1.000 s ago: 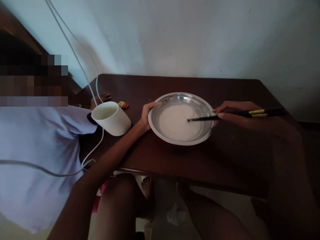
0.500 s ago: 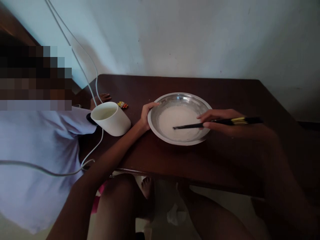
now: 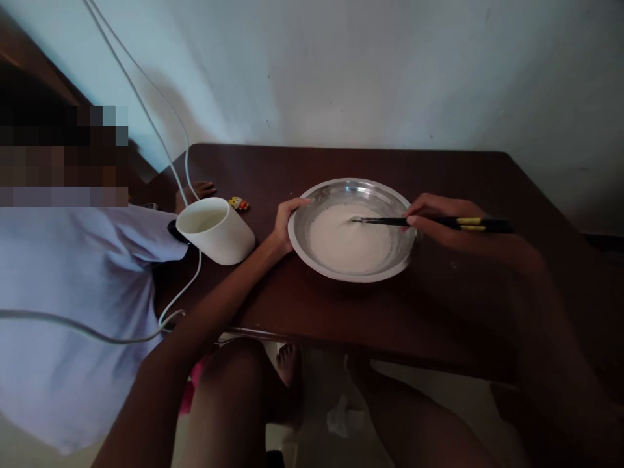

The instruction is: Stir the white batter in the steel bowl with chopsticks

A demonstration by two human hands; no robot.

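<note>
The left hand (image 3: 286,224) has its fingers clasped on the near-left side of the steel bowl (image 3: 353,277), the thumb lying over the rim. The bowl sits on the dark wooden counter (image 3: 312,312), in front of the person, with a white liquid mixture (image 3: 346,247) spread across its bottom. The right hand (image 3: 448,224) has its fingers pinched around a pair of black chopsticks (image 3: 383,221), gold-banded near the back ends, laid low over the right rim. Their tips meet the mixture, where a small streak shows; how deep they go cannot be told.

To stir well, the left fingers should press the bowl down as well as hold it, since light steel would likely slide or spin. A steeper angle would probably let the tips scrape the bottom, and slow, wide circles reaching the wall should catch clumps without slopping any over the shallow side. A white cup (image 3: 231,234) stands just beside the left forearm, so that elbow is best held quiet.
</note>
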